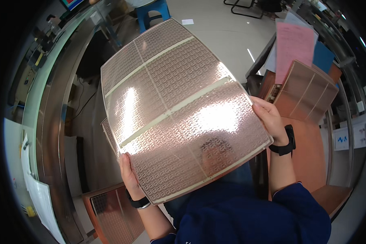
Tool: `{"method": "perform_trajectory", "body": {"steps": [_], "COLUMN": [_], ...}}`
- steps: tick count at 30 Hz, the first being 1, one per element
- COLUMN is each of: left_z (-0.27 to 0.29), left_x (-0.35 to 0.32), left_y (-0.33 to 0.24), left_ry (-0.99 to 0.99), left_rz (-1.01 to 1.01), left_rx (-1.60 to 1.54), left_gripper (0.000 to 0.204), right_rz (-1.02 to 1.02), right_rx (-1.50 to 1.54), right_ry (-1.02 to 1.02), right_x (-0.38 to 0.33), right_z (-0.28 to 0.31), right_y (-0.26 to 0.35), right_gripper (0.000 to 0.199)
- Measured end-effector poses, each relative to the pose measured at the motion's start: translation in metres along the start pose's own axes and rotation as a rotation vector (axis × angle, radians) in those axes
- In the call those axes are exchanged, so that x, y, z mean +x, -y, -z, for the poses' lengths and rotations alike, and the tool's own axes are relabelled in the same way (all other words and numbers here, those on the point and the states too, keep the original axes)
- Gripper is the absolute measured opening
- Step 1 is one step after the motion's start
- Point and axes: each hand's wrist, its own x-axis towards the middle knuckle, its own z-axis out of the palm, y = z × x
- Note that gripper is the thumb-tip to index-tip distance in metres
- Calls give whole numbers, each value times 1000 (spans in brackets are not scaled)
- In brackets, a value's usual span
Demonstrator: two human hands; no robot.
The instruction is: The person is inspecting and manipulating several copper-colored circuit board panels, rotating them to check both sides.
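Observation:
A large copper-coloured circuit board panel (150, 93) fills the middle of the head view, tilted and held up in front of me. Rows of a small repeated pattern cover it, divided by pale strips, and bright light glares off its surface. My left hand (129, 175) is closed on its lower left edge, the fingers hidden behind it. On the right edge my right hand (268, 118) grips it, thumb on the front face. The edge of another panel (105, 129) shows just behind the left side.
Similar panels (118, 213) lean at the lower left. On the right a copper-coloured panel (305, 91) stands with a pink sheet (293, 53) on an orange-brown surface (301, 154). A long glass-edged bench (40, 110) runs along the left. A blue stool (152, 14) stands beyond.

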Motion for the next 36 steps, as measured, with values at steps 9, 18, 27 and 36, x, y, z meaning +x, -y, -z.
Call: {"method": "perform_trajectory", "body": {"steps": [9,18,27,36], "left_z": [17,-5,-35,-36], "left_x": [0,-6,-17,-22], "left_y": [-3,-20,-19,20], "left_ry": [-18,264,84,23], "left_rz": [39,37,-12,125], "left_rx": [-2,155,-345,-284], "left_gripper": [34,42,52,33], "right_rz": [-4,-177,130,364], "right_rx": [-92,517,697,983], "right_ry": [-17,35,-24,-43], "right_x": [0,20,19,13], "right_z": [-4,13,-8,5], "right_y": [-3,-19,-29,-18], "right_gripper": [30,32,44,51]}}
